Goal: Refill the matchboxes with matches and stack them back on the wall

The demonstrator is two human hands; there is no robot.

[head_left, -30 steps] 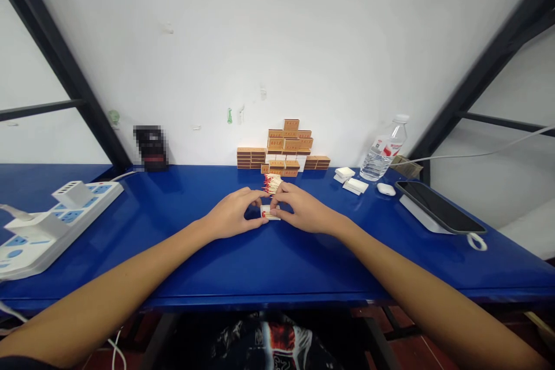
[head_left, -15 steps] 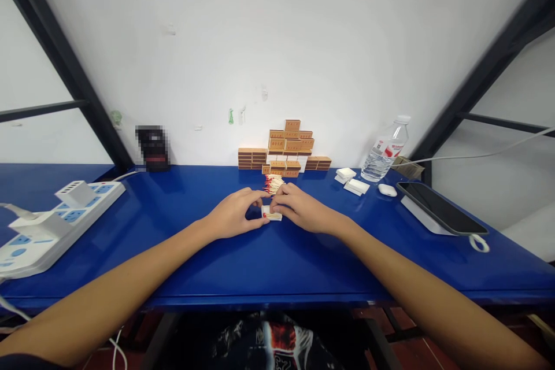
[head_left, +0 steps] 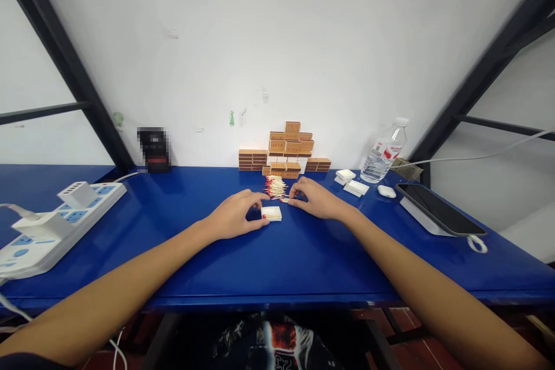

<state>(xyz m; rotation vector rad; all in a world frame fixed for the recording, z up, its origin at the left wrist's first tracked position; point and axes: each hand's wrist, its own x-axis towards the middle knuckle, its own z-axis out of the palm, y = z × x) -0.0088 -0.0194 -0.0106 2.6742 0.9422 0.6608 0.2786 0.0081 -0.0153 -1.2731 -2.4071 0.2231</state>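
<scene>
Desk (head_left: 217, 269) in glossy blue, set against a white wall (head_left: 208, 58) between slanting dark posts (head_left: 68, 69). Left hand (head_left: 236, 214) is half curled, thumb and fingers holding the left end of a small white tray (head_left: 274, 211), just right of the palm. Right hand (head_left: 315, 199) has its fingertips nearly together beside a pile of matches (head_left: 276, 186) on its left; whether they grip any, I cannot tell. Stacked matchboxes (head_left: 292, 147) stand beyond both hands. Half a second ago, the right fingers covered the tray; now they are clear of it.
</scene>
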